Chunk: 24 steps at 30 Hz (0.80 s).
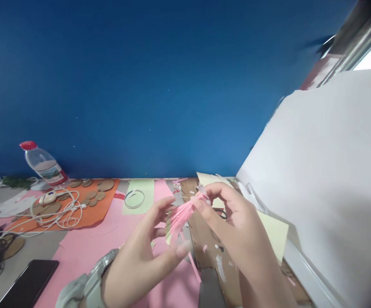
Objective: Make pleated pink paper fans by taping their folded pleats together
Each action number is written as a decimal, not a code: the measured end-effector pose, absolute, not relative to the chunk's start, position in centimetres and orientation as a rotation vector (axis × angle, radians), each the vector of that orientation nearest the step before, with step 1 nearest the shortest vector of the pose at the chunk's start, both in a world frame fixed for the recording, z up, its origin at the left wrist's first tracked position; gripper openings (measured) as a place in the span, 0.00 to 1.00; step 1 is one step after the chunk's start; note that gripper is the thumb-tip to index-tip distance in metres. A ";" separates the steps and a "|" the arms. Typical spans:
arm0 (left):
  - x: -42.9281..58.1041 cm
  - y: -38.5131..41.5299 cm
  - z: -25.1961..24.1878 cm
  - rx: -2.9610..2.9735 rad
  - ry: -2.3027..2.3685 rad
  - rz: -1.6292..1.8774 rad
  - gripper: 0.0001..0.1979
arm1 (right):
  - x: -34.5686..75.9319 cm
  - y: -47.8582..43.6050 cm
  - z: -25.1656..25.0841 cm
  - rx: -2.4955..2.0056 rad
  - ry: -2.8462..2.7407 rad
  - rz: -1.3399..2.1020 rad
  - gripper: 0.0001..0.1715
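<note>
A pleated pink paper piece (184, 214) with a pale green edge hangs in the air over the desk, its folds fanning out to the lower left. My right hand (233, 222) pinches its gathered upper end between thumb and fingers. Around the fanned end curves my left hand (153, 252), fingers and thumb apart, close to the folds; a grey-green watch band (97, 273) circles that wrist. Below the paper lie pink sheets (89, 248) and a brown cardboard piece (211, 252) with paper scraps on it.
At the left are a red-capped bottle (46, 164), tangled white cables (66, 214), brown discs on an orange sheet (98, 218) and a black phone (28, 282). A wire ring (134, 199) lies on green paper. A white panel (336, 162) stands at the right, before a blue wall (160, 85).
</note>
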State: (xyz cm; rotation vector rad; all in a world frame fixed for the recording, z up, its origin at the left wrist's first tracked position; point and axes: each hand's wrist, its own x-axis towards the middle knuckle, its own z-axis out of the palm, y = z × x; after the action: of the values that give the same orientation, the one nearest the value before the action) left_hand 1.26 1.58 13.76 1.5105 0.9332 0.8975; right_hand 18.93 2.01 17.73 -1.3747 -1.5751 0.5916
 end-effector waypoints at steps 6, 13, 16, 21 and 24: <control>1.7 2.2 14.0 1.314 0.865 0.909 0.24 | 18.4 1.7 17.8 -1.252 -1.499 0.541 0.04; 1.9 2.4 14.1 1.192 0.730 1.132 0.14 | 18.9 2.0 17.5 -0.983 -1.509 0.575 0.04; 1.9 2.2 14.2 1.141 0.738 1.198 0.15 | 19.0 2.0 17.4 -0.933 -1.533 0.588 0.03; 1.2 1.9 14.2 1.226 0.761 1.199 0.13 | 19.1 1.7 17.3 -0.899 -1.538 0.585 0.04; 0.9 1.7 14.3 1.231 0.735 1.259 0.13 | 19.2 1.7 17.3 -0.891 -1.520 0.598 0.04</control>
State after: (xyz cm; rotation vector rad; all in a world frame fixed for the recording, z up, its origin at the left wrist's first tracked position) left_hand 0.94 1.68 14.32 1.2306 0.7350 1.2594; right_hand 19.21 1.75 17.27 -0.8908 -1.5198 0.5977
